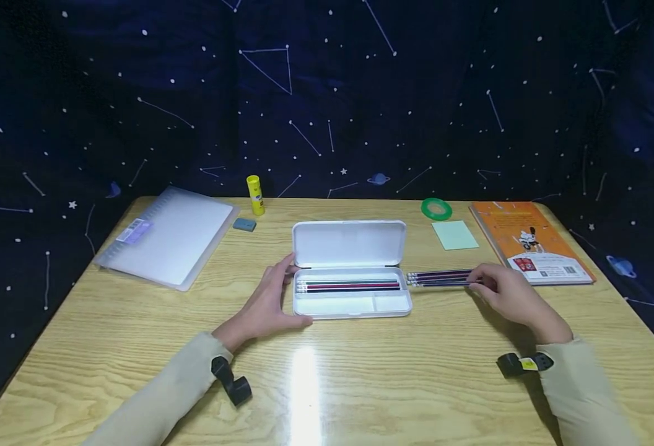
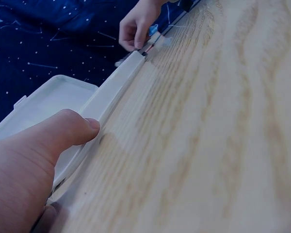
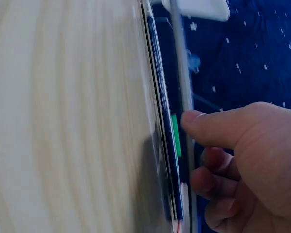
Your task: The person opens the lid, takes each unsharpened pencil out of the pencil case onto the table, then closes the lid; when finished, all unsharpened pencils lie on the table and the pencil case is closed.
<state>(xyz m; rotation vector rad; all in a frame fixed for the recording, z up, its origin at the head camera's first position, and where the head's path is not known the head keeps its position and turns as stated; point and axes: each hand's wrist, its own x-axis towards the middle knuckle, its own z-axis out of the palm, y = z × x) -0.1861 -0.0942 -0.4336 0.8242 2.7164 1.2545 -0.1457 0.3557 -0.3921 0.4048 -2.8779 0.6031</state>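
A white pencil case (image 1: pixel 349 305) lies with its lid (image 1: pixel 349 244) raised at the back. Several dark red, green and black pencils (image 1: pixel 355 286) lie in its rear compartment; the front compartments look bare. My left hand (image 1: pixel 274 297) grips the case's left end, thumb (image 2: pixel 82 127) on the front edge and fingers around the back corner. Right of the case, a bunch of dark pencils (image 1: pixel 438 277) lies on the table with its tips by the case wall. Over their right ends, my right hand (image 1: pixel 505 291) pinches one greyish pencil (image 3: pixel 183 73) between thumb and fingers, apart from the others.
Behind the right hand lie an orange book (image 1: pixel 533 241), a pale green sticky-note pad (image 1: pixel 454 235) and a green tape roll (image 1: pixel 436 209). A clear folder (image 1: pixel 176 235), a grey eraser (image 1: pixel 244 224) and a yellow glue stick (image 1: pixel 255 195) stand or lie back left on the wooden table (image 1: pixel 394 384).
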